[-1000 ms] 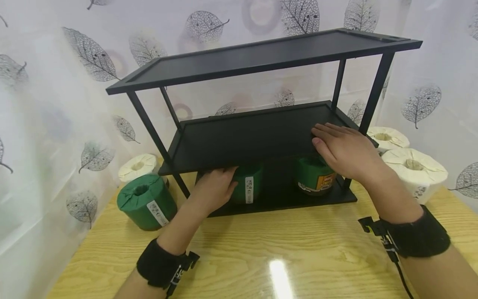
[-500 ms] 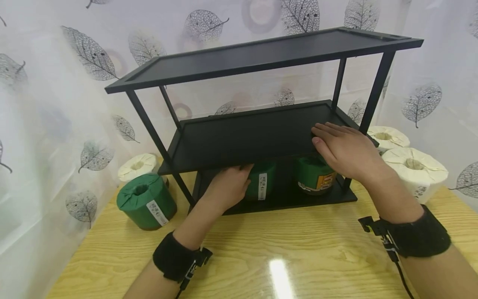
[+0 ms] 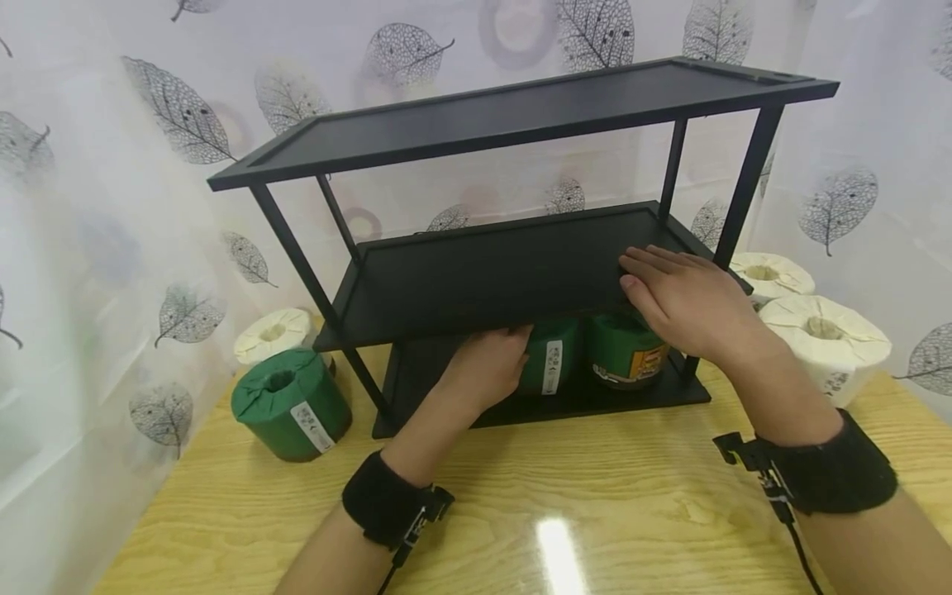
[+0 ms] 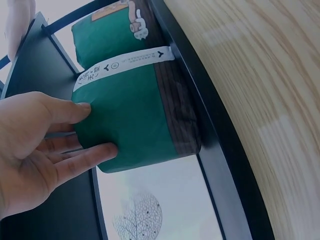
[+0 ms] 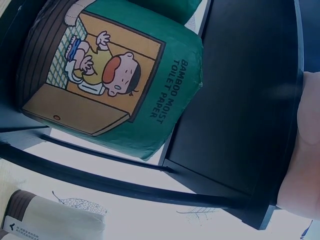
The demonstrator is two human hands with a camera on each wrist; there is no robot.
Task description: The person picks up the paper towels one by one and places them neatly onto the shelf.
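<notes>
On the bottom tier of a black rack (image 3: pixel 521 99), two green-wrapped toilet paper rolls stand upright side by side. My left hand (image 3: pixel 487 372) reaches under the middle shelf and holds the left toilet roll (image 3: pixel 549 364) near its top. In the left wrist view, the thumb and fingers of the left hand (image 4: pixel 55 145) touch the green wrapper around its upper edge. The right toilet roll (image 3: pixel 626 355) has a cartoon panel, seen large in the right wrist view. My right hand (image 3: pixel 687 297) rests flat on the right front of the middle shelf (image 3: pixel 483 273), fingers straight.
Left of the rack, a green roll (image 3: pixel 290 405) stands on the wooden table (image 3: pixel 595 512) before a cream-wrapped roll (image 3: pixel 273 335). Two more cream rolls, the nearer roll (image 3: pixel 825 339) larger in view, stand to the right. A leaf-patterned curtain (image 3: pixel 461 49) hangs behind.
My left hand has slid the left toilet roll rightward along the bottom tier, up close to the other green roll. My right hand has stayed on the middle shelf.
</notes>
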